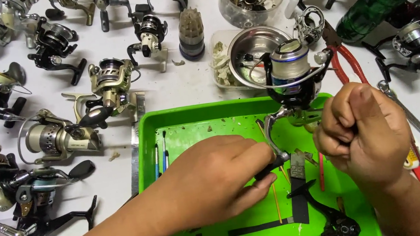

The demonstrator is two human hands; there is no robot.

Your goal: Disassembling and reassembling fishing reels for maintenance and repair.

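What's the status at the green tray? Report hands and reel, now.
Left hand pinching the spinning reel's foot over the green tray. Right hand fisted at its side, grip hidden. Black reel part and thin tools lie below.

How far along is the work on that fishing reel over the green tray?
Apparently mid-way. Looks done: loose parts already lie on the green tray, including a black piece. In hand: the left hand grips the spinning reel by its foot, and the right hand is closed at its side. Left: many other reels, like one, wait on the table.
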